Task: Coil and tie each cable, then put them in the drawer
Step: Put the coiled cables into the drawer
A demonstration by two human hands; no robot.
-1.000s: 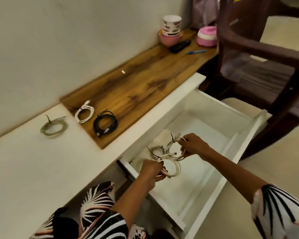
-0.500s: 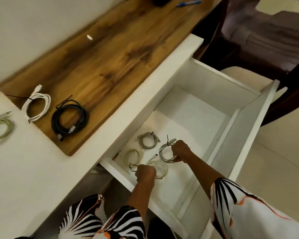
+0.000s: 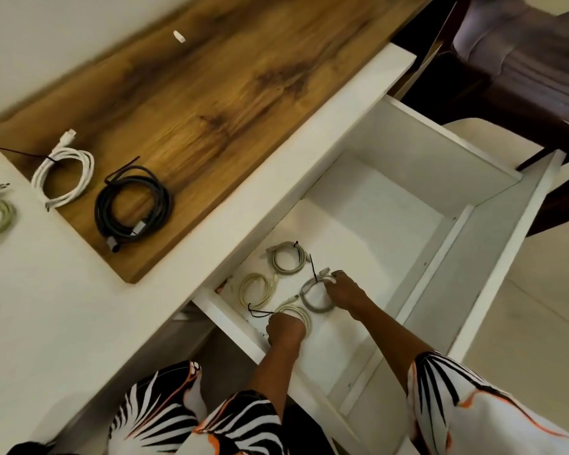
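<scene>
Inside the open white drawer [image 3: 493,205], a grey coiled cable [image 3: 314,298] was held at its rim by the curled fingers of the right hand [image 3: 345,292]; the coil lay flat, its black tie [image 3: 313,269] pointing away from the wrist toward the desk. A cream coiled cable [image 3: 298,311] was gripped by the left hand [image 3: 284,330], lying flat just beyond the knuckles, its black tie tail [image 3: 258,311] stretched out to the left of that hand. Two more tied coils [image 3: 288,259] lay beyond both hands. On the wooden desktop [image 3: 211,93], well to the left, a white coil [image 3: 64,174] and a black coil [image 3: 133,206] were seen.
</scene>
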